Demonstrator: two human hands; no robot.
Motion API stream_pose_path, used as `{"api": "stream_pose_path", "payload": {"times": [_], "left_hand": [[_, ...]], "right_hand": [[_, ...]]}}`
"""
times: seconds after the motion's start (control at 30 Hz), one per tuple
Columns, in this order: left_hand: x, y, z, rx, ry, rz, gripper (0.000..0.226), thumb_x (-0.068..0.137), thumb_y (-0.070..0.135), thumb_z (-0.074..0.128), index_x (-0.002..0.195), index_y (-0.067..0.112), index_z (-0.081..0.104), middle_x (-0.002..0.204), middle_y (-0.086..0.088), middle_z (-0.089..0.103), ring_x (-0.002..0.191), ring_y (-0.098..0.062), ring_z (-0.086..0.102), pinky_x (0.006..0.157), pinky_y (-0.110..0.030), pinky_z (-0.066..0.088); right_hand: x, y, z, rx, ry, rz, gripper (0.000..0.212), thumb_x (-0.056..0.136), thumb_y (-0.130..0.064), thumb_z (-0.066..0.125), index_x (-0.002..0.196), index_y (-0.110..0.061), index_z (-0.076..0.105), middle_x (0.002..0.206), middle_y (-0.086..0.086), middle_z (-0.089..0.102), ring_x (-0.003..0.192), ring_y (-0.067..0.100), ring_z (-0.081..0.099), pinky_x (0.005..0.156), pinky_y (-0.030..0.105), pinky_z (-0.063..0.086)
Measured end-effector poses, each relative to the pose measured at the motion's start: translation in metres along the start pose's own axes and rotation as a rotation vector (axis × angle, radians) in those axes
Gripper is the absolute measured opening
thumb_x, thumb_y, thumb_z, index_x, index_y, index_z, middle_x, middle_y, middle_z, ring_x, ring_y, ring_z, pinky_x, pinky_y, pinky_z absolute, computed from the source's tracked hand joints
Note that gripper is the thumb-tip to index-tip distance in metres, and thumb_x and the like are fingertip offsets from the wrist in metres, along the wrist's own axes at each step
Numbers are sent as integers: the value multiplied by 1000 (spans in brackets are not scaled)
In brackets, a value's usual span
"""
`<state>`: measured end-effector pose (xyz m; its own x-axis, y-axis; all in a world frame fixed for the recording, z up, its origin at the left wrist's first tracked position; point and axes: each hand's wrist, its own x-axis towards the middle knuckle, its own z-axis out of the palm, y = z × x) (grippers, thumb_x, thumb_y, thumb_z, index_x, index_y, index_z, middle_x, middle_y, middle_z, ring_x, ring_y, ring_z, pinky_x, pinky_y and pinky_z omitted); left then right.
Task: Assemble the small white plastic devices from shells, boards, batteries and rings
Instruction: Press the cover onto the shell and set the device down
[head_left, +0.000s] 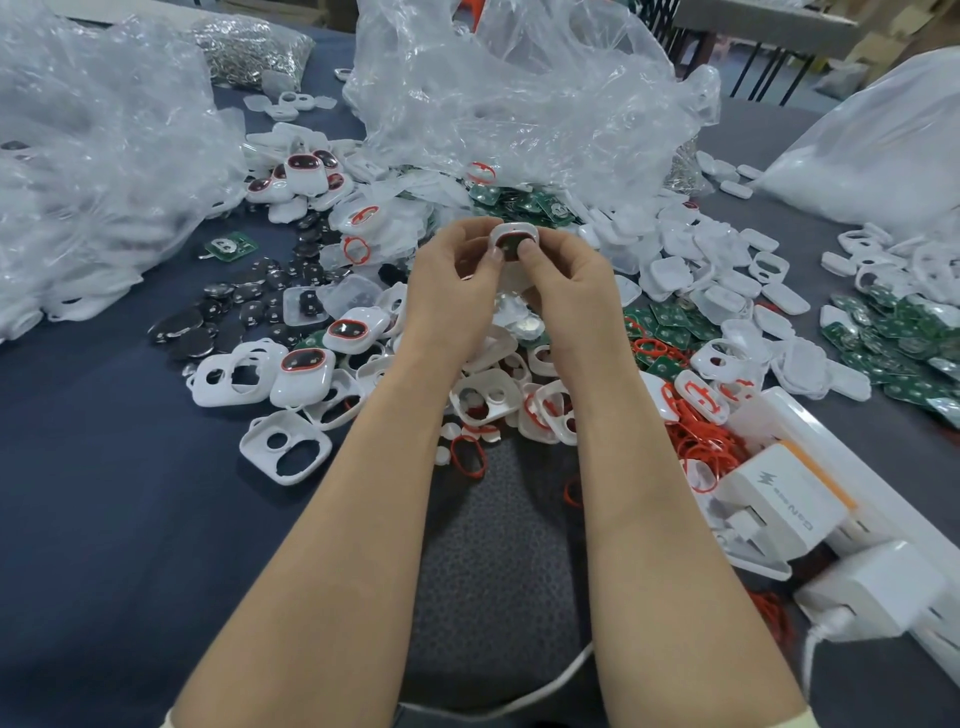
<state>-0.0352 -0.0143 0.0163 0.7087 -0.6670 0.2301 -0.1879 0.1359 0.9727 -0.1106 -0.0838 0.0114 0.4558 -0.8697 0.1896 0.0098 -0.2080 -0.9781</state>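
Single head-worn view, forward and down, close over the cluttered table (104, 519).

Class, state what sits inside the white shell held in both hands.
Inside the shell, a red ring frames a dark insert. Thumbs cover its lower edge; anything deeper is hidden.

Clear plastic bags (519, 93) crowd the desk's (104, 493) far edge. White chargers (779, 501) fill a power strip (878, 493) at the right.

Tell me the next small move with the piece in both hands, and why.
Probably press both thumbs in to seat it fully: the left hand and right hand pinch the white device, whose red ring looks fitted, thumbs on its face.
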Motion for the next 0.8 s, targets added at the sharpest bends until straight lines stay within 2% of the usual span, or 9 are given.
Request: {"api": "stream_pose_path", "payload": {"times": [0.13, 0.3, 0.4, 0.6, 0.8], "left_hand": [[-1, 0, 0, -20, -13, -26, 19, 95, 4, 54, 108, 14, 63, 98, 3, 67, 90, -4, 62, 86, -18, 52], [1, 1, -1, -141, 41, -116, 21, 95, 2, 55, 113, 5, 64, 108, -11, 69, 100, -19, 65, 95, -34, 53], [1, 1, -2, -173, 64, -131, 21, 95, 1, 55, 114, 2, 63, 111, -15, 68, 107, -26, 65, 98, -39, 51], [1, 2, -2, -164, 47, -116, 22, 95, 1, 53, 114, 4, 64, 109, -10, 69, 107, -21, 65, 97, -36, 52], [0, 2, -1, -165, 53, -105, 20, 95, 3, 54, 111, 8, 64, 109, -6, 69, 106, -17, 65, 96, -33, 52]], "right_hand": [[2, 2, 0, -10, 21, -3, 11, 94, -14, 57, 98, -17, 66, 98, 8, 68, 91, 18, 62, 89, 43, 54], [3, 4, 1, 197, -78, 108, 18, 97, -17, 55, 111, -10, 64, 100, 8, 68, 91, 17, 64, 82, 29, 54], [2, 5, 2, 149, -131, 104, 17, 94, -11, 59, 110, -6, 62, 103, 15, 69, 92, 20, 67, 84, 29, 56], [-1, 4, 0, 99, -106, 41, 9, 90, -7, 63, 99, -7, 60, 102, 19, 67, 88, 20, 67, 82, 29, 57], [-2, 3, 1, 116, -143, 55, 18, 92, -9, 62, 109, -2, 60, 106, 17, 68, 97, 24, 68, 83, 26, 57]]}}
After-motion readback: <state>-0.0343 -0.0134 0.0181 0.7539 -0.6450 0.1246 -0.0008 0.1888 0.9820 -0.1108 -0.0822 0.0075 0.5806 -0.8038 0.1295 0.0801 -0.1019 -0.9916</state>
